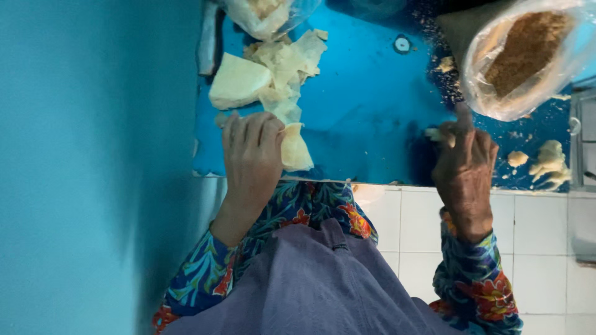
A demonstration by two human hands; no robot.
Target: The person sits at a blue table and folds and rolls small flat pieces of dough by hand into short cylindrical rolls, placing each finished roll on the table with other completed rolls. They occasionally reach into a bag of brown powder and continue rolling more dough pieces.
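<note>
1. The left hand (251, 152) lay knuckles-up at the near edge of the glossy blue tabletop (366, 105), its fingers curled down over the corner of a thin, pale cream sheet of dough (295, 149) and pinching it against the surface.
2. That sheet rested flat on the table just beside the left hand's fingertips, at the near end of a loose pile of similar pale dough sheets and torn scraps (273, 71) that ran away from the hand toward the far side.
3. The right hand (462, 167) was well apart from the left, its fingers bent inward around a small pale scrap (434, 133); whether it truly gripped the scrap or only touched it could not be told.
4. Just beyond the right hand sat a clear plastic bag of brown crumbly filling (528, 53), its mouth open toward the camera.
5. Small lumps of pale dough (549, 161) lay on the table beside the right hand.
6. Another clear bag with pale contents (267, 12) stood at the far end of the pile.
7. Both wrists wore blue floral sleeves (478, 279), above white floor tiles (540, 229).
</note>
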